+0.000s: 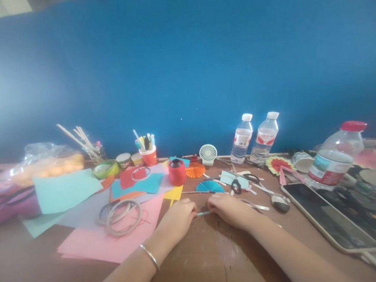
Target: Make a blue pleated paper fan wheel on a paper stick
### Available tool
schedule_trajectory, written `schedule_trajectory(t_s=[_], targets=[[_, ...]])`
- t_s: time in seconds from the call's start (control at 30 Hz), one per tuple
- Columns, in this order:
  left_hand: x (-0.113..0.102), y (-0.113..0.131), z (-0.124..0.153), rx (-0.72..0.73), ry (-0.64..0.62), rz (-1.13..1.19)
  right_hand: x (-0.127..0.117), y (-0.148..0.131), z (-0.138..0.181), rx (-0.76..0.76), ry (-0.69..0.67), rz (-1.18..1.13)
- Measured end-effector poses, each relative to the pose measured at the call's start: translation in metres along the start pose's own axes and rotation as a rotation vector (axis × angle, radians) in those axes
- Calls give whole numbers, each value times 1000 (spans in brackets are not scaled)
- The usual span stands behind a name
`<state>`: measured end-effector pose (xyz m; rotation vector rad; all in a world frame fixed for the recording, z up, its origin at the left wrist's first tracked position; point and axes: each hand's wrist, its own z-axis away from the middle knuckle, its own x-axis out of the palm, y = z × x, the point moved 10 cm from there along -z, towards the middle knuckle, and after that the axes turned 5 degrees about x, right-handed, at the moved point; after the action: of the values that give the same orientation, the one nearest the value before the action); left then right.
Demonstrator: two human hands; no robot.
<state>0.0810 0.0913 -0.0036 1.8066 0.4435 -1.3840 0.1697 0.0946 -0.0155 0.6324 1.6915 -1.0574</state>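
Both my hands rest on the brown table (217,260) near its middle. My left hand (177,220) and my right hand (227,207) are closed, each pinching one end of a thin light-blue folded paper strip (203,213) that spans the gap between them. A bracelet circles my left wrist. Just behind my hands lie a blue pleated paper fan (209,186) and a yellow paper piece (174,193). Black-handled scissors (240,183) lie behind my right hand.
Pink paper (98,243) with tape rings (122,213), teal sheets and a red thread spool (177,172) lie left. A pen cup (148,155), small fan (207,153), two water bottles (241,139), a larger bottle (334,157) and a phone (327,217) stand behind and right.
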Motion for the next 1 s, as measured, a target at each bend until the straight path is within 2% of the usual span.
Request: schedule_trajectory(t_s=[0.2,0.33,0.47,0.6,0.67,0.73,0.83,1.0], targets=[[-3,-7,0,-27,83,124,0,6,-2,57,17,-43],[-5,-16,-1,-95,127,159,-2,9,-4,92,31,-89],[2,-30,-3,-163,93,207,-7,15,-4,132,53,-124],[5,-35,-3,-159,63,237,-12,21,-5,146,35,-146],[3,-28,-3,-103,62,240,-15,25,-4,152,38,-145],[2,-11,-2,12,38,205,-16,27,-3,148,45,-140],[7,11,2,158,-37,47,-16,23,0,116,52,-137],[14,15,5,185,-62,-86,-17,-13,8,-123,88,33]])
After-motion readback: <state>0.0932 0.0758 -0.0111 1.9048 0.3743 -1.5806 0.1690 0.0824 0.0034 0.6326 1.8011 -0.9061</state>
